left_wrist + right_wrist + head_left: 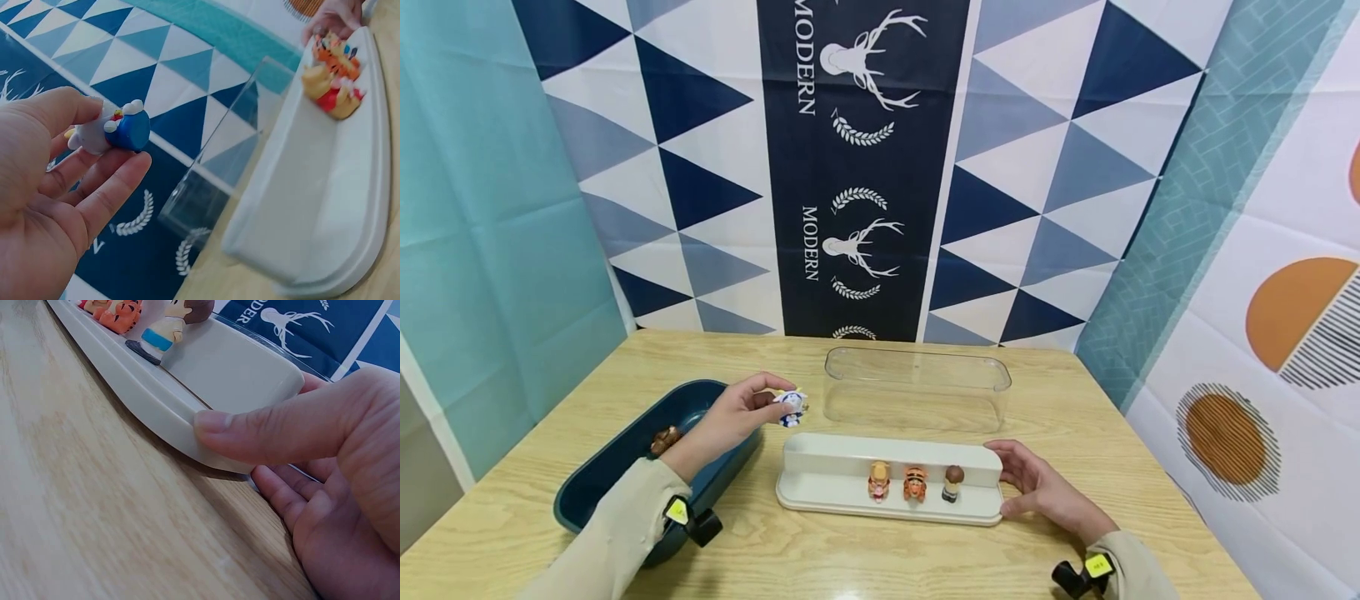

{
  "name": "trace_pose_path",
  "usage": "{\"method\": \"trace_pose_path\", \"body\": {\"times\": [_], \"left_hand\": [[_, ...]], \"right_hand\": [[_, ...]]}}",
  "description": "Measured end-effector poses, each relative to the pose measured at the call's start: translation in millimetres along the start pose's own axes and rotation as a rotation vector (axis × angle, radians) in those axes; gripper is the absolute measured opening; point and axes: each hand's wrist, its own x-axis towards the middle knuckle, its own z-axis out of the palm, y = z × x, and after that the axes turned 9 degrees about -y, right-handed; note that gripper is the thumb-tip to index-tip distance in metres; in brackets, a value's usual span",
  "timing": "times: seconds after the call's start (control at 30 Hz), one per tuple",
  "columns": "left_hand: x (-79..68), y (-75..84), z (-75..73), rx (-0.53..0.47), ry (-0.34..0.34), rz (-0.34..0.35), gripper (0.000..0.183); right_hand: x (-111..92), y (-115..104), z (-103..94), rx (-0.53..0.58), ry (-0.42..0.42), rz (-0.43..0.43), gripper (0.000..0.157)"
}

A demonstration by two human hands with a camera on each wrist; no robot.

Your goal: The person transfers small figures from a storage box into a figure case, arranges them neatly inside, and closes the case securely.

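My left hand [739,415] pinches a small white-and-blue figurine [792,408] between thumb and fingers, in the air between the dark tub and the display base. In the left wrist view the figurine [129,131] lies sideways, its blue underside toward the right. My right hand [1041,490] grips the right end of the white stepped display base [827,493], with the thumb [234,432] on its rim. Three figurines stand on the base's lower step: a yellow bear in red [878,482], an orange striped tiger [914,483] and a brown-haired boy [952,483].
Behind the base a clear plastic cover [917,400] stands on the wooden table [820,558]. A dark teal tub [583,483] sits at the left under my forearm, holding a brown figurine [666,439]. Patterned cloth [700,167] hangs behind the table.
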Motion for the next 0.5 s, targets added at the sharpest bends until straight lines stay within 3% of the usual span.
{"method": "trace_pose_path", "body": {"times": [0.27, 0.5], "left_hand": [[2.0, -0.7, 18.3, -0.036, -0.075, -0.004, 0.033], [3.3, -3.5, 36.7, -0.035, -0.151, 0.043, 0.031]], "right_hand": [[-0.1, 1.2, -0.1, -0.004, 0.001, 0.0, 0.081], [0.0, 2.3, -0.6, -0.01, 0.006, -0.007, 0.079]]}}
